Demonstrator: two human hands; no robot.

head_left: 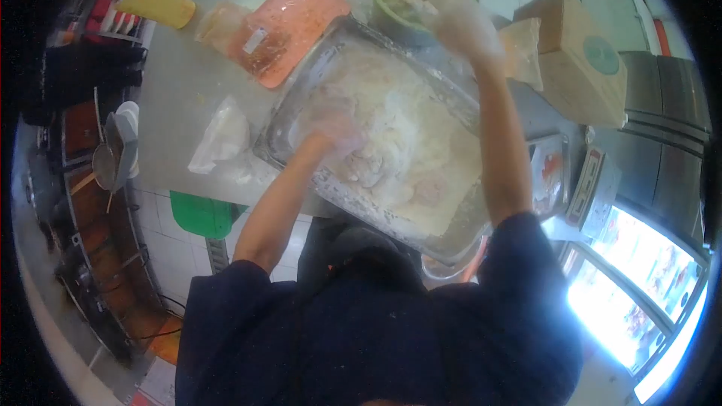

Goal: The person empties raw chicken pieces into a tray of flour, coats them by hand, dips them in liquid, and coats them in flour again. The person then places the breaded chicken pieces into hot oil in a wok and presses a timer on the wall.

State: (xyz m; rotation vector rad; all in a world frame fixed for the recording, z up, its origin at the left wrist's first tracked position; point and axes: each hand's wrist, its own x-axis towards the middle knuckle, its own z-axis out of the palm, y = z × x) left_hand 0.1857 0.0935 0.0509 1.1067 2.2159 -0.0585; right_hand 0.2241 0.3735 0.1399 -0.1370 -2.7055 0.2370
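A large metal tray (451, 98) of white flour (421, 135) lies at an angle on the table. My left hand (331, 126) is low over the flour in its left half, whitened and blurred, so its fingers do not show clearly. Close to it lies a flour-coated lump (367, 169), and another pinkish lump (430, 189) sits nearer the front edge. My right hand (468, 28), also smeared by motion, is at the near right rim of a green colander (378, 0). Pale pieces (416, 4) show inside the colander; whether that hand touches them I cannot tell.
Left of the tray are an orange cutting board (304, 11), a clear plastic bag (222, 135) and a yellow container (156, 1). A cardboard box (568, 53) stands right of the colander. A scale (590, 184) and a lit glass display case (632, 278) are farther right.
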